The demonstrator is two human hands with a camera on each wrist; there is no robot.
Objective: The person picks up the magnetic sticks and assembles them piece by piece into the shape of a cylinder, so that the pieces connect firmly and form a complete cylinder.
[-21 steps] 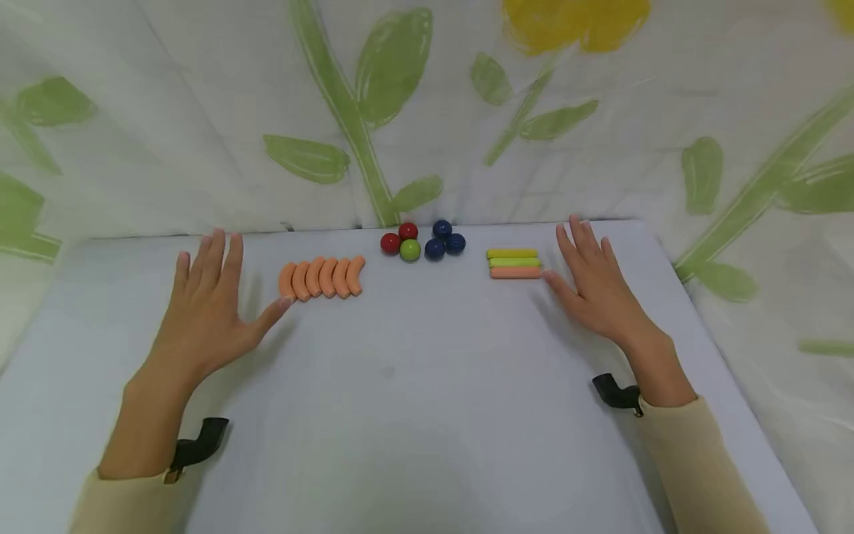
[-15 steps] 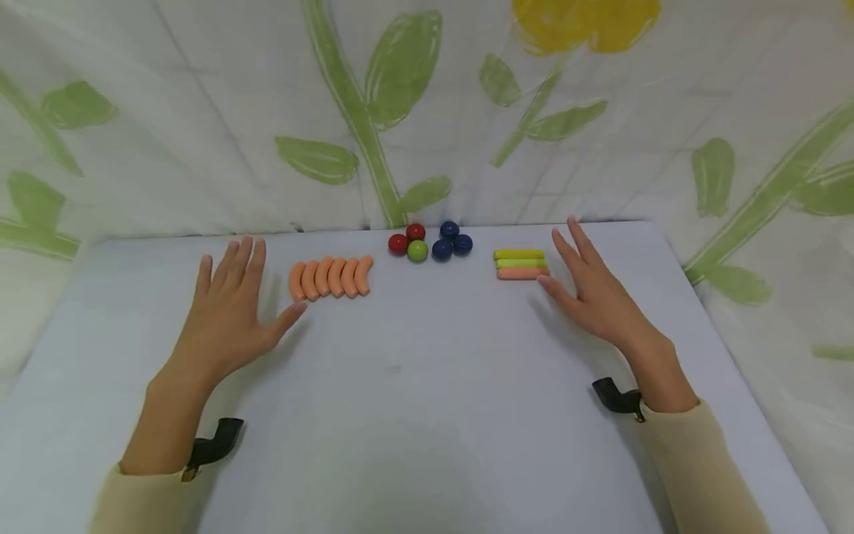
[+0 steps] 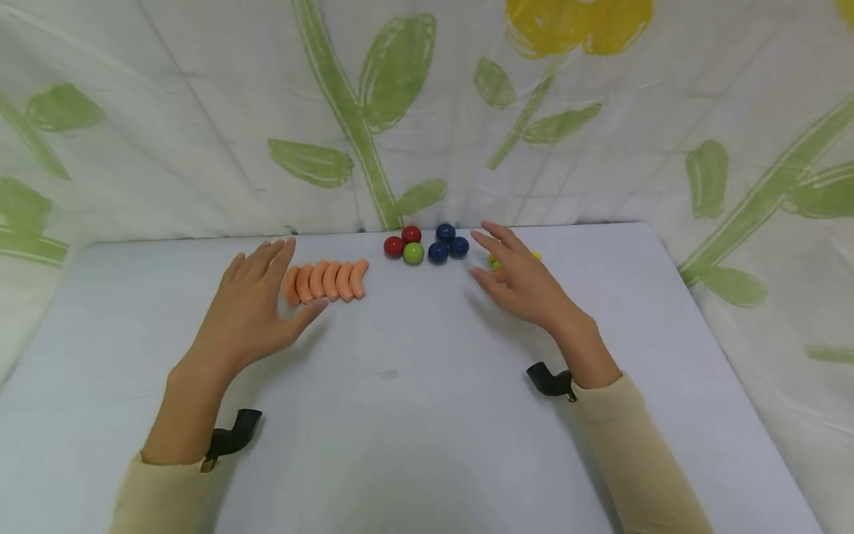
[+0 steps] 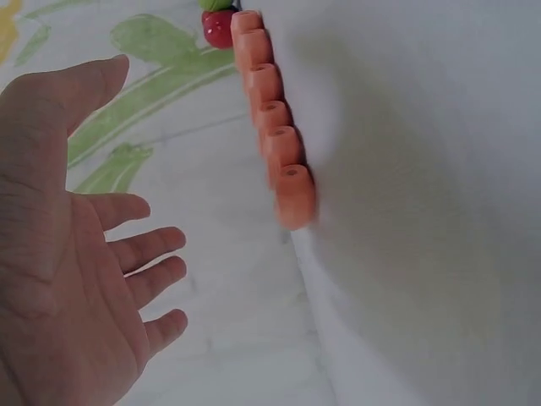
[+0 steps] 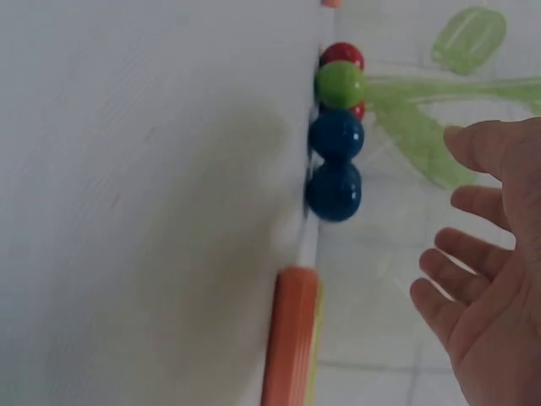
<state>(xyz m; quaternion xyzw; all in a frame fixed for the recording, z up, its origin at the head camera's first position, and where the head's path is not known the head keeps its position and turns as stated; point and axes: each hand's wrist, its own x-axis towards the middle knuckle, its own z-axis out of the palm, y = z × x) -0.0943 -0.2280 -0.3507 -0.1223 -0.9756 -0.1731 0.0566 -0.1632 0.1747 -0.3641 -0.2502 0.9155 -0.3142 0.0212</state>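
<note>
In the head view, the right hand [image 3: 520, 282] hid most of the coloured sticks [image 5: 292, 342] near the tabletop's [image 3: 394, 423] far edge. Leftward lay glossy balls [image 3: 438, 253], then six curved orange pieces [image 3: 330, 282] near the left hand [image 3: 250, 311]. Both hands' fingers were relaxed, grasping nothing.

Your head camera looks forward and down from above, far enough off to take in your left hand [image 3: 250, 315], your right hand [image 3: 523, 285], the white tabletop [image 3: 414, 415] and the painted backdrop [image 3: 220, 89]. Your left wrist camera sits low and close, turned sideways, facing past your left hand along the orange curved pieces [image 4: 279, 145]. Your right wrist camera, tipped the opposite way, looks closely at the blue balls [image 5: 335, 190] and an orange stick [image 5: 290, 338]. All three views share the green ball [image 3: 414, 253].
</note>
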